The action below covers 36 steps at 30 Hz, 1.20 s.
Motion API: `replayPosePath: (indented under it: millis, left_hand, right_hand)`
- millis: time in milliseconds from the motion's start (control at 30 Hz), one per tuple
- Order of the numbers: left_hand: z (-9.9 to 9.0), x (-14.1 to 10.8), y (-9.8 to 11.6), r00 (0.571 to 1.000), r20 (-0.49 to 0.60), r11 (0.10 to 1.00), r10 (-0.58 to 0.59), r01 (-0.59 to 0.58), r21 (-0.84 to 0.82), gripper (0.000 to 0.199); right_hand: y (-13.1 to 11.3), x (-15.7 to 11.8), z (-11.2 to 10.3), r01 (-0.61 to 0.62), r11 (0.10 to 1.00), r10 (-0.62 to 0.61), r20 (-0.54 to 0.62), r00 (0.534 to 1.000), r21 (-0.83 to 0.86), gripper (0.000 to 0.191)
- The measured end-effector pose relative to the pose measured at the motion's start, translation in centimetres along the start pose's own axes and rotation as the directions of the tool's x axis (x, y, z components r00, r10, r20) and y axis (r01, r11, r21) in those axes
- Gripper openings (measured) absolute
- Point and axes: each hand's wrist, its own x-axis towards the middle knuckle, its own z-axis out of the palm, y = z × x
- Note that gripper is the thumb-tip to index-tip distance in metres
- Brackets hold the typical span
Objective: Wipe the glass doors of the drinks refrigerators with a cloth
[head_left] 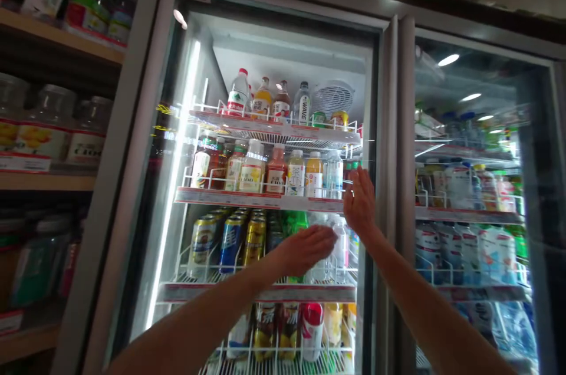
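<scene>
My right hand (361,203) is raised near the right edge of the fridge's glass door (283,27), fingers stretched upward and nothing in them. Lower and to its left, my left hand (309,250) points right with its fingers out flat, also holding nothing. I cannot tell whether either hand touches the glass. Behind them, a bottle of clear drink (333,173) stands at the right end of the second shelf. My left hand partly hides green bottles (295,221) and clear bottles (339,245) on the shelf below.
Drink cans (254,239) fill the third shelf's left side. More bottles (260,98) stand on the top shelf. A second glass-fronted fridge (469,186) stands to the right, and wooden shelves (48,180) with bottles run along the left. A metal frame post (404,186) divides the fridges.
</scene>
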Motion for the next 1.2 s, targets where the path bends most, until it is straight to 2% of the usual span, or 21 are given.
replayPosePath:
  millis: [67,100,133,233,300,367,433,467,533,633,667,700,767,833,867,933,1000,1067,1100,1133,1200]
  left_hand:
    - [-0.2,-0.1,-0.6,0.983,-0.007,0.983,-0.184,0.184,0.024,0.043]
    - [-0.3,-0.2,-0.7,0.969,-0.009,0.969,-0.246,0.246,0.032,0.044]
    - [-0.2,-0.4,-0.6,0.966,-0.007,0.966,-0.258,0.258,0.033,0.045]
    - [0.0,-1.7,0.6,0.998,0.001,0.998,-0.067,0.067,0.018,0.041]
    - [0.0,-2.5,0.8,1.000,0.000,0.999,-0.026,0.026,0.037,0.040]
    - [-0.1,-2.9,0.1,0.987,-0.020,0.984,-0.161,0.162,0.071,0.041]
    - [-0.2,-3.2,-0.8,0.945,-0.054,0.941,-0.323,0.327,0.085,0.043]
    - [-0.3,-3.3,-1.0,0.932,-0.067,0.929,-0.356,0.361,0.083,0.043]
    - [-0.3,-4.1,-0.4,0.955,-0.056,0.953,-0.292,0.295,0.068,0.043]
    - [-0.3,-5.6,1.0,0.998,0.028,0.998,-0.049,0.048,0.035,0.041]
    - [-0.5,-6.0,1.0,0.999,0.046,0.999,-0.013,0.012,0.030,0.041]
    - [-0.6,-6.1,0.7,0.998,0.051,0.999,-0.028,0.026,0.035,0.041]
    - [-1.1,-6.0,-0.8,0.978,0.007,0.976,-0.207,0.206,0.071,0.043]
    - [-1.5,-5.8,-2.2,0.918,-0.068,0.913,-0.390,0.395,0.101,0.044]
    - [-1.6,-5.9,-2.5,0.902,-0.091,0.897,-0.421,0.430,0.105,0.044]
    - [-1.6,-6.4,-1.7,0.934,-0.077,0.931,-0.348,0.354,0.093,0.043]
    - [-1.5,-7.5,-0.3,0.983,-0.022,0.982,-0.180,0.181,0.058,0.041]
    - [-1.5,-8.6,0.5,0.997,0.006,0.996,-0.080,0.080,0.034,0.040]
    - [-1.6,-9.1,0.4,0.996,0.000,0.995,-0.094,0.094,0.039,0.040]
    - [-1.7,-9.4,-0.1,0.987,-0.025,0.986,-0.156,0.157,0.055,0.041]
    - [-2.2,-10.0,-1.4,0.926,-0.114,0.923,-0.361,0.372,0.097,0.043]
  right_hand:
    - [-0.2,-0.3,0.3,-0.028,1.000,0.028,0.025,0.999,-0.001,0.050]
    - [-0.3,-0.4,0.3,-0.037,0.999,0.037,0.035,0.999,-0.006,0.050]
    - [-0.3,-0.6,0.3,-0.040,0.999,0.040,0.045,0.998,-0.016,0.050]
    - [-0.5,-1.8,0.2,-0.007,0.998,0.012,0.081,0.997,-0.066,0.050]
    - [-0.5,-2.8,0.0,0.021,0.995,-0.010,0.109,0.994,-0.099,0.050]
    - [-0.6,-3.8,-0.2,0.031,0.992,-0.016,0.121,0.992,-0.123,0.050]
    - [-0.7,-4.5,-0.2,0.030,0.990,-0.014,0.117,0.993,-0.137,0.051]
    - [-0.7,-4.7,-0.2,0.027,0.990,-0.011,0.113,0.994,-0.142,0.051]
    - [-0.9,-5.1,-0.1,0.023,0.990,-0.008,0.102,0.995,-0.143,0.050]
    - [-1.0,-5.5,-0.1,0.031,0.991,-0.018,0.104,0.994,-0.129,0.052]
    - [-1.1,-5.6,-0.2,0.033,0.991,-0.020,0.105,0.994,-0.128,0.052]
    - [-1.0,-5.7,-0.2,0.035,0.991,-0.021,0.106,0.994,-0.129,0.053]
    - [-1.1,-5.9,-0.2,0.033,0.990,-0.019,0.104,0.994,-0.140,0.054]
    - [-1.4,-6.1,-0.2,0.040,0.989,-0.027,0.096,0.995,-0.140,0.056]
    - [-1.7,-6.2,-0.2,0.051,0.990,-0.038,0.100,0.994,-0.132,0.057]
    - [-2.6,-6.6,-0.2,0.080,0.991,-0.068,0.116,0.991,-0.104,0.058]
    - [-3.8,-6.9,-0.2,0.119,0.991,-0.109,0.142,0.984,-0.066,0.058]
    - [-5.1,-7.2,-0.1,0.150,0.988,-0.143,0.166,0.976,-0.029,0.059]
    - [-5.6,-7.2,-0.1,0.157,0.987,-0.153,0.171,0.973,-0.015,0.059]
    - [-6.1,-7.2,0.0,0.161,0.987,-0.158,0.176,0.972,-0.003,0.060]
    - [-7.1,-7.1,0.3,0.153,0.988,-0.152,0.176,0.973,0.012,0.059]
